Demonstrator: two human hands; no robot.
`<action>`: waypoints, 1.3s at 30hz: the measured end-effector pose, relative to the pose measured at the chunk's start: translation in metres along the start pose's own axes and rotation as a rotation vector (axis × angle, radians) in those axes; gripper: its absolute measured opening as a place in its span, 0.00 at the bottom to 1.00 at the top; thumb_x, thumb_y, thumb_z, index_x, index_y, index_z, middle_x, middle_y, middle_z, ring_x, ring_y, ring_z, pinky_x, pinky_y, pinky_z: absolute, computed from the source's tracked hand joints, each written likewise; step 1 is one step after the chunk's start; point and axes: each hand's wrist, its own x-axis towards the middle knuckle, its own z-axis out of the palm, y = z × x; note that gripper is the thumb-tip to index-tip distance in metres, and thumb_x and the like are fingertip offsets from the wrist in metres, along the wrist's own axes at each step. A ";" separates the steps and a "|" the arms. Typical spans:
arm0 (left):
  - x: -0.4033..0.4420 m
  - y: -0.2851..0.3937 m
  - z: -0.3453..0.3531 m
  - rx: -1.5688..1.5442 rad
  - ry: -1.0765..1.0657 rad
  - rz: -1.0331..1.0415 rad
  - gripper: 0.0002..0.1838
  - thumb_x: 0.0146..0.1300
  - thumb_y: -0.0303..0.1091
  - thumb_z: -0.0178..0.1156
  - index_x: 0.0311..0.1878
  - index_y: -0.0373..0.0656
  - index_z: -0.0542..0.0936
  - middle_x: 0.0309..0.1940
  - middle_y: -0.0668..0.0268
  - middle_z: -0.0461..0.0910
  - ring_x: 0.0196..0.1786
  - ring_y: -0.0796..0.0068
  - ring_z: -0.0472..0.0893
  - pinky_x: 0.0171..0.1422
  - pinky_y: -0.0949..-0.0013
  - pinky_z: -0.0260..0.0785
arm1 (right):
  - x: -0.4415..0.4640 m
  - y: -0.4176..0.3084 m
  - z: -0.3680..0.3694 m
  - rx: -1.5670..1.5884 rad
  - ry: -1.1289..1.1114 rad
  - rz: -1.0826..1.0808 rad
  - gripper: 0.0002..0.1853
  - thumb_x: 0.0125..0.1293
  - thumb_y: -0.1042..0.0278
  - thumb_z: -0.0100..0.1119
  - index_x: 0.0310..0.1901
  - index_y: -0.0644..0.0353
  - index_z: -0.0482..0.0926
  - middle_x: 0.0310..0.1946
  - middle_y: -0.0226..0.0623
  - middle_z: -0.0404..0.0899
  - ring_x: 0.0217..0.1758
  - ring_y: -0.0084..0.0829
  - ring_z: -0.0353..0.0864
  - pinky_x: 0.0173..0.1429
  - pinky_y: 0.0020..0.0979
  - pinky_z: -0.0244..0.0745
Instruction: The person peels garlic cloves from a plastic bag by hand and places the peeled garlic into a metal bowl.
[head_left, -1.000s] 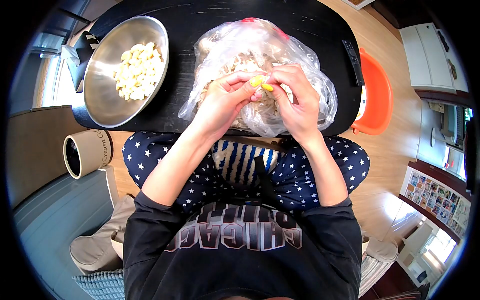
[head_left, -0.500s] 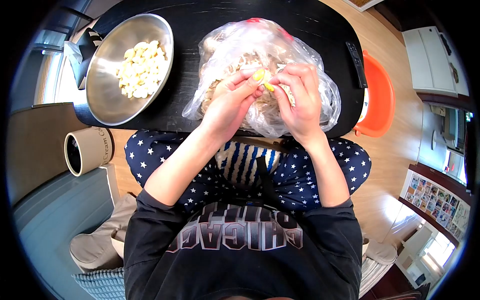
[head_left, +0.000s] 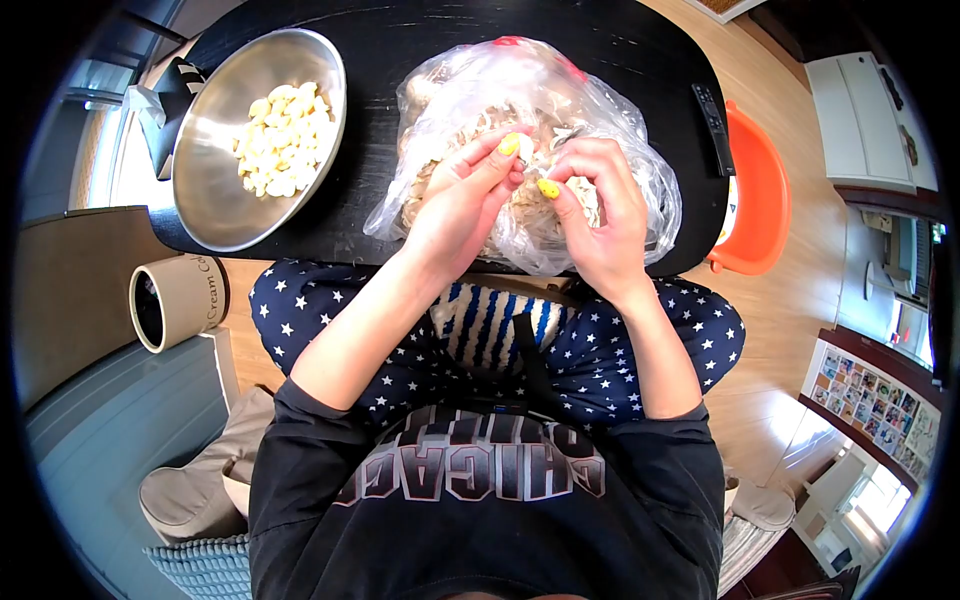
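My left hand point(head_left: 462, 190) pinches a pale garlic clove point(head_left: 526, 150) between thumb and fingers, above the bag. My right hand point(head_left: 608, 205) is just to its right, fingers curled and thumb held apart from them, with no object clearly visible between. A small greyish piece point(head_left: 565, 133) shows by its fingertips; I cannot make out what it is. Beneath both hands lies a clear plastic bag point(head_left: 640, 120) filled with garlic and papery skins point(head_left: 480, 125), partly hidden by the hands. A steel bowl point(head_left: 205, 200) at left holds several peeled garlic cloves point(head_left: 285, 140).
The black table point(head_left: 375, 100) carries a remote control point(head_left: 712, 130) near its right edge. Beyond that edge is an orange tub point(head_left: 765, 190). A cream-coloured bin point(head_left: 190, 295) stands on the floor at left. My crossed legs point(head_left: 330, 310) are against the near edge.
My right hand has drawn slightly away from the left, and its thumb has parted from the fingers. More of the clove in my left hand now shows. The bowl and bag stay put.
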 end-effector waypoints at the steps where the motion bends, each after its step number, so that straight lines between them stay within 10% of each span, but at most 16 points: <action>1: 0.000 0.000 0.000 0.012 0.011 0.006 0.15 0.68 0.28 0.51 0.55 0.34 0.72 0.44 0.66 0.75 0.45 0.82 0.71 0.55 0.78 0.65 | -0.001 0.002 0.001 0.088 0.030 0.038 0.09 0.54 0.83 0.59 0.37 0.63 0.73 0.37 0.38 0.73 0.40 0.32 0.76 0.44 0.28 0.72; 9: 0.007 0.000 -0.003 0.107 0.027 0.101 0.14 0.67 0.29 0.53 0.54 0.35 0.74 0.45 0.66 0.77 0.43 0.82 0.73 0.54 0.78 0.67 | -0.002 0.003 -0.001 0.073 -0.038 0.458 0.10 0.57 0.83 0.57 0.42 0.63 0.75 0.36 0.39 0.77 0.37 0.31 0.79 0.43 0.27 0.73; 26: 0.000 -0.007 0.001 0.377 -0.087 0.323 0.13 0.61 0.24 0.59 0.49 0.33 0.78 0.47 0.59 0.79 0.49 0.76 0.78 0.57 0.75 0.70 | 0.006 0.003 0.001 -0.201 0.179 -0.122 0.11 0.47 0.84 0.65 0.35 0.65 0.79 0.31 0.37 0.77 0.36 0.35 0.77 0.39 0.29 0.73; 39: 0.000 -0.009 0.001 0.466 -0.094 0.392 0.11 0.60 0.22 0.60 0.47 0.34 0.79 0.45 0.61 0.79 0.48 0.77 0.78 0.56 0.75 0.69 | 0.004 0.005 -0.004 -0.206 0.118 -0.125 0.12 0.45 0.84 0.64 0.34 0.65 0.76 0.32 0.38 0.76 0.37 0.36 0.76 0.40 0.32 0.73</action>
